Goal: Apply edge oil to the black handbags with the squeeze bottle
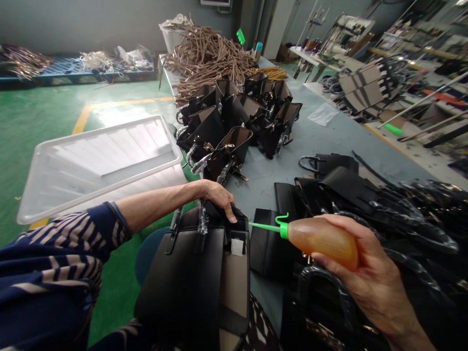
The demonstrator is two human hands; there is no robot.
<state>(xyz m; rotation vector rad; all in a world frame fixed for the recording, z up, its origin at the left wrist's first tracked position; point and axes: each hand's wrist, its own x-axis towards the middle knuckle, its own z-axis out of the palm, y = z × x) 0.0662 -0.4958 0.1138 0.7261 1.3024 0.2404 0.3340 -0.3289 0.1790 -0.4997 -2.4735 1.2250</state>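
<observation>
My left hand (219,197) grips the upper edge of a black handbag (186,273), thumb pressed on its side flap. The bag lies tilted over my lap, its beige lining and a white label patch (237,246) showing. Plastic film wraps its handles. In my right hand (369,263) is a squeeze bottle (321,239) of amber liquid, held level. Its thin green nozzle (265,226) points left, with the tip close to the bag's edge beside my left thumb; whether it touches I cannot tell.
Several black handbags (234,117) stand on the grey table (314,122), in front of a heap of brown straps (212,53). More black bags (347,190) are piled at right. A white plastic bin (102,165) stands on the green floor at left. Sewing machines (351,29) are behind.
</observation>
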